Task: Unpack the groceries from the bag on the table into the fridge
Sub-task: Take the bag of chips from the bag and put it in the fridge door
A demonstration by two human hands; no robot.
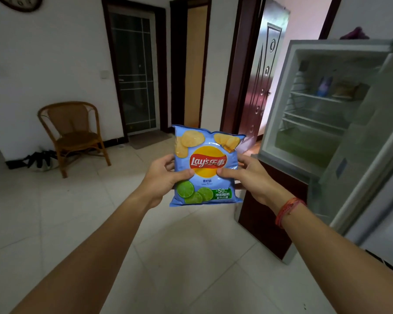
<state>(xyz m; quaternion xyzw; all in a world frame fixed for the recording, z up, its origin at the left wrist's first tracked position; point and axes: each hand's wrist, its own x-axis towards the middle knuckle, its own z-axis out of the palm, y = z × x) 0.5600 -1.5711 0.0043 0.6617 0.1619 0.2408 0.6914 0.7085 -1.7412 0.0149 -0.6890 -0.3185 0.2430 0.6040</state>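
1. Holds the chips [205, 164] upright in mid-air between both hands — left hand [161, 177] pinching the left edge, right hand [247, 177] the right edge, thumbs flat on the front, fingers curled behind; keeps them left of the open fridge [279, 98], well outside it
2. Risks crushing the crisps inside: looks puffed and slick, so likely gives way under the thumbs if squeezed harder
3. Could drop the chips on freeing one hand for the reach, leaving only a thin pinch on a smooth edge
4. May catch a top corner on the fridge frame, or clip the door [372, 132] standing close on the right, during the swing across
5. Might topple the bottle [325, 86] or shove the packet [345, 89] beside it if pushed onto the top shelf [309, 95] without picking a gap
6. Likely tips forward if stood upright on a shelf — safer laid flat or leaned on the back wall
7. Cannot judge shelf depth, too blurred; could block the door from closing if left jutting out
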